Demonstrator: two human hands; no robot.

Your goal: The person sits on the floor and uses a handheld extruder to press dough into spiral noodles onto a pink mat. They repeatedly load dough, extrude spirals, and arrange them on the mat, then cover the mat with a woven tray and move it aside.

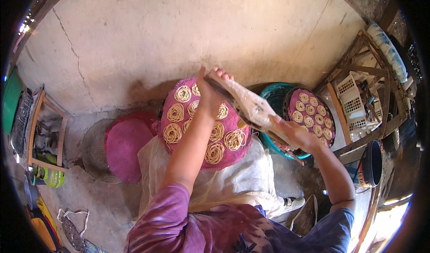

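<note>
Both my hands grip a long, pale wooden press with two handles (pixel 253 105), held slantwise over a round tray. My left hand (pixel 211 88) is closed around its far left end, fingertips showing over the edge. Near its other end, my right hand (pixel 299 134) is wrapped around the wood. A small yellowish end (pixel 242 124) sticks out below the middle of the press. Under it lies a round tray covered with pink-purple cloth (pixel 204 162), bearing several coiled nests of pale dough strands (pixel 214 152). My left forearm hides part of the tray and some nests.
A teal basin (pixel 271 92) stands to the right, with another cloth-covered round (pixel 293 105) of nests on it. Pink cloth rounds (pixel 130 150) lie at left. A wooden frame (pixel 331 96) with a white plastic basket (pixel 347 87) and a dark bucket (pixel 371 163) stand far right; a wooden stool (pixel 38 123), left.
</note>
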